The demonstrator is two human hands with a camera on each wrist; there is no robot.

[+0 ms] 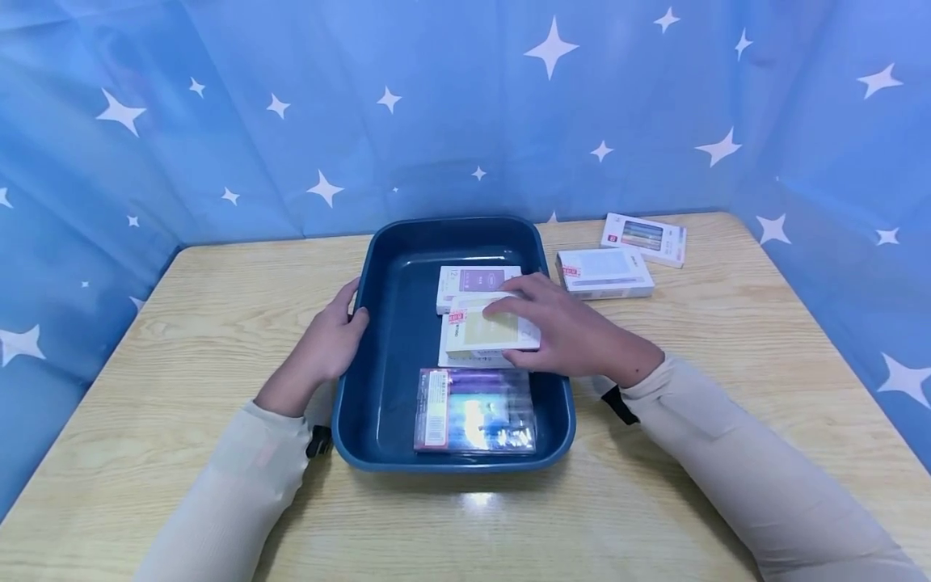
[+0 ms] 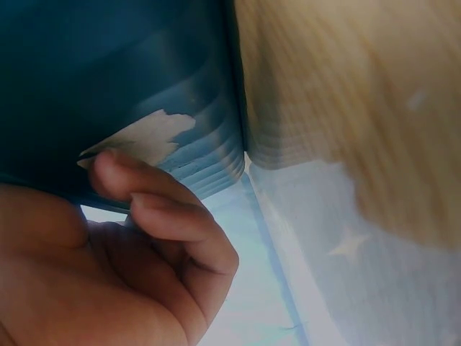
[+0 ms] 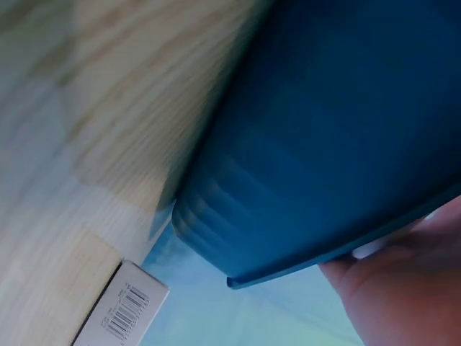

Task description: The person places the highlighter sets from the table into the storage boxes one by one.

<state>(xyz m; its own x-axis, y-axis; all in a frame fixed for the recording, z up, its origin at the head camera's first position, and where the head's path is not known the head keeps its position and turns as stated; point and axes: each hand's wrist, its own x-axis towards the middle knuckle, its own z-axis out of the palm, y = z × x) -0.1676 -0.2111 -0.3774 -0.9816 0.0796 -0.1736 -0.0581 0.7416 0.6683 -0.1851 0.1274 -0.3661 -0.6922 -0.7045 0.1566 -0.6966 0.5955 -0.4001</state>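
A dark blue plastic bin [image 1: 385, 467] stands on the table. My left hand [image 1: 327, 335] grips its left rim, thumb on top; in the left wrist view the fingers [image 2: 180, 220] curl near the outer wall. Inside the bin, my right hand [image 1: 560, 327] holds a white box with a pale yellow panel [image 1: 476, 330] by its right end, fingers over the top and thumb at the near side. Beneath it a white flat pack [image 1: 445, 356] partly shows. Behind lies a white box with a purple label [image 1: 454, 283]; in front, a clear pack of blue and purple pens [image 1: 480, 412].
Right of the bin, a white box with a red sticker [image 1: 604, 271] lies on the wooden table [image 1: 218, 299]. Just behind it is a white windowed pack of coloured pens [image 1: 643, 237]. A blue star-patterned curtain [image 1: 451, 97] hangs along the table's back and sides.
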